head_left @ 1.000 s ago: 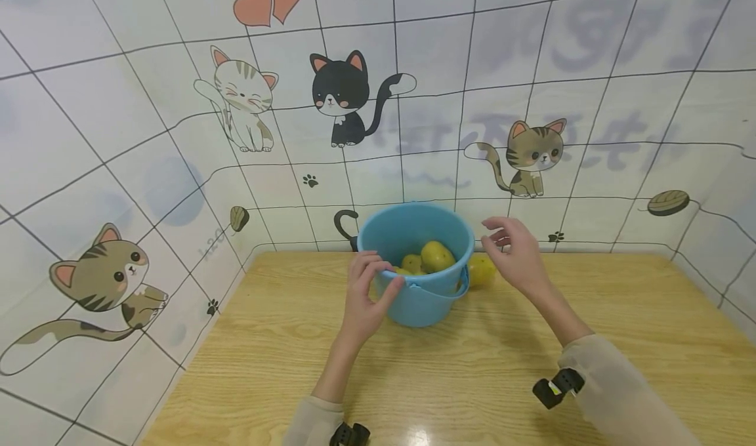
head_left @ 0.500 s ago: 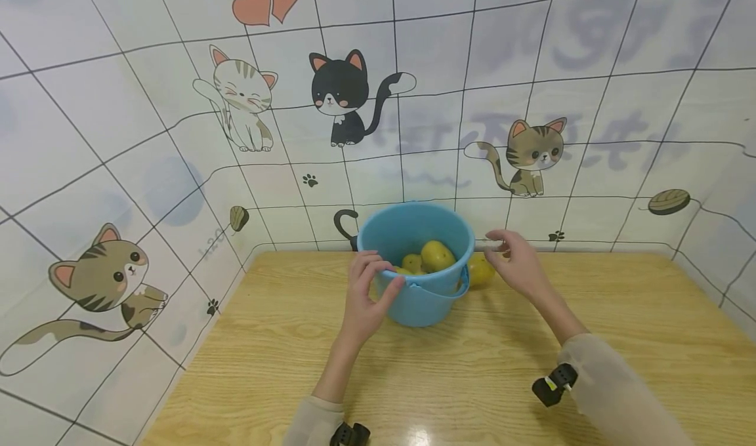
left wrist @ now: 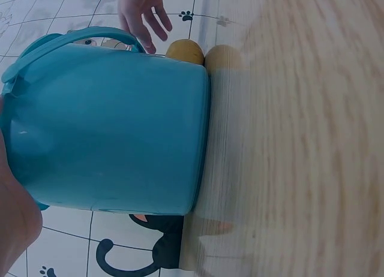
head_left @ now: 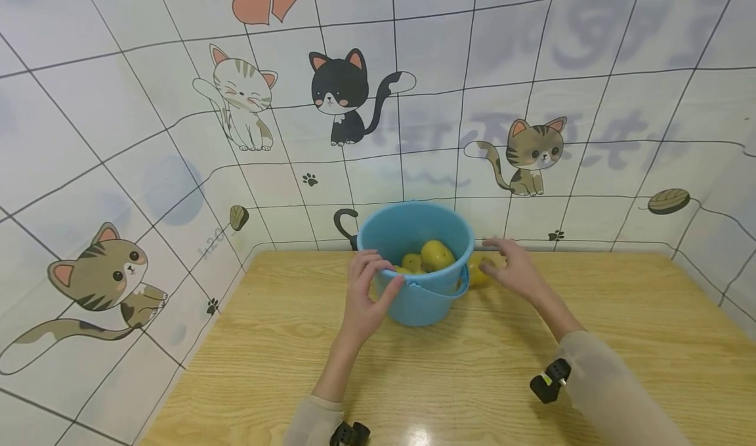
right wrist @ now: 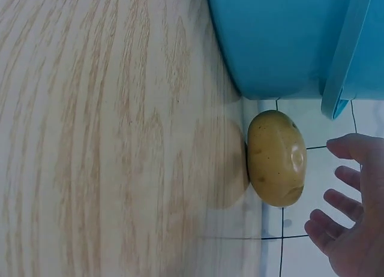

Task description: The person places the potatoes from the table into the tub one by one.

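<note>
A light-blue bucket (head_left: 422, 302) stands upright on the table with several yellow potatoes (head_left: 437, 256) inside. My left hand (head_left: 366, 295) grips its near-left rim, fingers over the edge and thumb outside. Beside the bucket on the right lies another potato (right wrist: 277, 158), partly behind the bucket in the head view. Just above it hovers my right hand (head_left: 516, 270), fingers spread and slightly bent, holding nothing. In the right wrist view a gap shows between the fingertips and that potato.
The bucket's handle (head_left: 440, 295) hangs down on its near right side. Behind the table (head_left: 472, 380) rises a wall (head_left: 425, 138) printed with cats and grid lines, close to the bucket's back. Another wall panel (head_left: 77, 170) borders the left.
My right hand has moved down toward the potato beside the bucket, its fingers now overlapping it in the head view. The left hand and bucket have stayed still.
</note>
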A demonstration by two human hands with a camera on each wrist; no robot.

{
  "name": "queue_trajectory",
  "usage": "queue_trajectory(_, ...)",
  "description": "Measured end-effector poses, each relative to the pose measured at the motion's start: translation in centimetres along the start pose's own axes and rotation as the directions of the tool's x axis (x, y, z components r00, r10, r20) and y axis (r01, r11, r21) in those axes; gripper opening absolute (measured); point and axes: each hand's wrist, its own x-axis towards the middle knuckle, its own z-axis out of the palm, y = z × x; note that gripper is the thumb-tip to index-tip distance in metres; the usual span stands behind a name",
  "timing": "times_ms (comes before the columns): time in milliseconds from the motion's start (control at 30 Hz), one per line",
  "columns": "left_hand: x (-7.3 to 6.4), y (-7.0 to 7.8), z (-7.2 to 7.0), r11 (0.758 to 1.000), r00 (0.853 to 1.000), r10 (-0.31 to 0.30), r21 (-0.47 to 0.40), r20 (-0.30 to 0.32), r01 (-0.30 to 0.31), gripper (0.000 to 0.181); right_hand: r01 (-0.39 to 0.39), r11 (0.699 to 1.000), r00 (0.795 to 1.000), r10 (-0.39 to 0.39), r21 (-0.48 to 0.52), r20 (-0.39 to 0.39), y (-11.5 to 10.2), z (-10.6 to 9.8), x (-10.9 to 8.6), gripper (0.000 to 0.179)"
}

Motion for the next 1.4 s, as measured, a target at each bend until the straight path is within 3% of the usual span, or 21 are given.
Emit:
queue_trajectory(200, 0.1, 0.0, 0.0, 1.0, 1.0, -0.008, -0.009, 0.002, 0.008, 0.019, 0.025, 1.0, 0.999, -0.026, 0.006, 0.035, 0.8, 0.9, 0.4, 0.053)
queue_trajectory(433, -1.0, -2.8, 0.5, 1.0, 1.0, -0.024, 0.009, 0.009, 0.024, 0.021, -0.008, 1.0, 0.995, 0.007, 0.017, 0.098, 1.4, 1.7, 0.6, 0.062)
queue_trajectory(600, -1.3, -3.7, 0.5, 0.999, 0.999, -0.029, 0.014, 0.02, 0.029, 0.018, -0.006, 0.999, 0.992, 0.0, 0.046, 0.125, 1.8, 2.2, 0.5, 0.068)
queue_trajectory(733, -1.3, -3.7, 0.5, 0.999, 0.999, -0.031, 0.009, 0.03, 0.031, 0.015, 0.024, 0.998, 0.992, -0.03, 0.053, 0.124, 1.9, 2.5, 0.4, 0.068)
queue_trajectory(967, -1.2, -3.7, 0.4, 0.999, 0.998, -0.055, 0.001, 0.04, 0.055, 0.014, -0.044, 0.999, 0.989, 0.043, 0.006, 0.142, 1.5, 2.1, 0.0, 0.072)
queue_trajectory(1067, -1.1, -3.6, 0.4, 0.999, 0.998, -0.051, -0.001, 0.035, 0.051, 0.015, -0.04, 0.999, 0.989, 0.037, 0.014, 0.142, 1.6, 2.2, 0.0, 0.069)
queue_trajectory(1400, -0.6, -1.9, 0.5, 1.0, 1.0, -0.014, -0.004, 0.005, 0.014, 0.02, -0.052, 0.995, 0.989, 0.039, 0.087, 0.142, 2.4, 2.6, -0.1, 0.067)
